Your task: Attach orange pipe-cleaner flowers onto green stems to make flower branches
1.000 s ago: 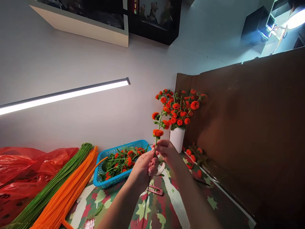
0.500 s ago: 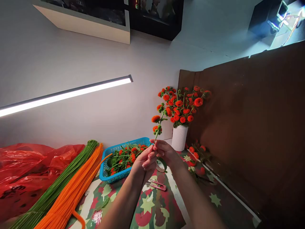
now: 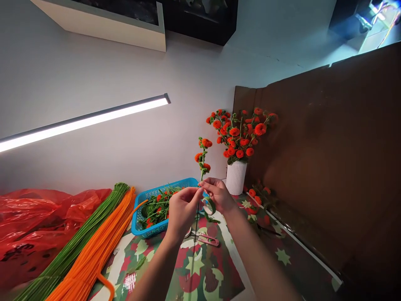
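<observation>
An artificial flower stem [image 3: 203,161] with several orange fuzzy blooms and green buds stands upright between my hands. My left hand [image 3: 183,211] is closed, its thumb and forefinger pinching the stem below the lowest bloom; a long thin wire runs down beneath. My right hand [image 3: 221,196] is closed too, its fingertips touching the stem just above the left ones. A roll of green tape [image 3: 209,205] sits against the curled fingers of my right hand. Pink-handled snips [image 3: 208,240] lie on the patterned table cover [image 3: 194,267] below.
Left of my hands is a blue basket [image 3: 153,230] of orange flowers and greenery. Green [image 3: 78,234] and orange [image 3: 90,251] pipe-cleaner bundles lie beside a red plastic bag [image 3: 40,217]. A white vase [image 3: 236,179] of orange flowers stands behind, near a brown panel [image 3: 322,159].
The flower stem has turned more upright and shifted slightly left. The tape roll has risen closer to my right hand's fingers, and my left hand has turned over around the stem.
</observation>
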### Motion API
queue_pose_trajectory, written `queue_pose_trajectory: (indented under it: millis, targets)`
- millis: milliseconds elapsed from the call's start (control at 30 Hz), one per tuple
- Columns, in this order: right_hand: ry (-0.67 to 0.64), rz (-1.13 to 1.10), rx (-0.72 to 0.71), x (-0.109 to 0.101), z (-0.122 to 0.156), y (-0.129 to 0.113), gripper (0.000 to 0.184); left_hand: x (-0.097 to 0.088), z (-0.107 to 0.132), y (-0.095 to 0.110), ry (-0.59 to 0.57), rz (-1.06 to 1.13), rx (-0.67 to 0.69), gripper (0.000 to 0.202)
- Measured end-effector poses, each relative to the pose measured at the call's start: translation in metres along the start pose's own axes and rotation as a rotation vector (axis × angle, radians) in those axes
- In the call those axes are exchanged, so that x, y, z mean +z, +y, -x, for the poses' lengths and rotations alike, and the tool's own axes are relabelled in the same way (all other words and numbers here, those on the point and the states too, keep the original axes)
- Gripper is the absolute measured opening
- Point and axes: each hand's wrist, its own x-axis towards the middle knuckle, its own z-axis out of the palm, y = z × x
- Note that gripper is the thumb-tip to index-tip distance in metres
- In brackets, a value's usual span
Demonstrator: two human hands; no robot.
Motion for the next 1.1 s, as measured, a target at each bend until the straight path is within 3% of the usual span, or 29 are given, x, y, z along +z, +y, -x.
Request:
queue_pose_trajectory:
  millis: [100, 267, 367, 467, 600, 733, 867, 1000, 1100]
  targets:
    - [0.002, 0.088, -0.077, 0.003, 0.004, -0.004, 0.019, 0.001, 0.003, 0.006, 0.008, 0.036, 0.064, 0.023]
    - [-0.204, -0.083, 0.113, 0.004, 0.01, -0.006, 0.033, -0.002, -0.001, 0.005, -0.334, 0.583, -0.298, 0.025]
    - [-0.274, -0.119, 0.177, 0.001, 0.009, -0.005, 0.033, -0.004, -0.004, -0.004, -0.458, 0.703, -0.419, 0.027]
    - [-0.176, -0.094, 0.14, -0.003, 0.005, -0.004, 0.029, -0.003, -0.006, -0.01, -0.354, 0.496, -0.366, 0.032]
    - [-0.032, 0.016, 0.029, -0.005, 0.0, -0.004, 0.025, -0.001, -0.005, -0.01, -0.093, 0.067, -0.07, 0.031]
    - [0.008, 0.155, -0.014, 0.0, 0.004, -0.01, 0.026, -0.002, -0.001, -0.004, 0.039, -0.119, 0.166, 0.028]
    - [-0.071, 0.274, 0.004, 0.011, 0.012, -0.018, 0.027, -0.008, -0.002, 0.003, 0.081, -0.062, 0.138, 0.03]
    - [-0.151, 0.334, 0.086, 0.017, 0.016, -0.017, 0.028, -0.014, -0.01, 0.002, 0.054, 0.248, -0.009, 0.029]
    - [-0.159, 0.372, 0.108, 0.016, 0.014, -0.013, 0.031, -0.017, -0.015, -0.004, 0.024, 0.365, -0.042, 0.031]
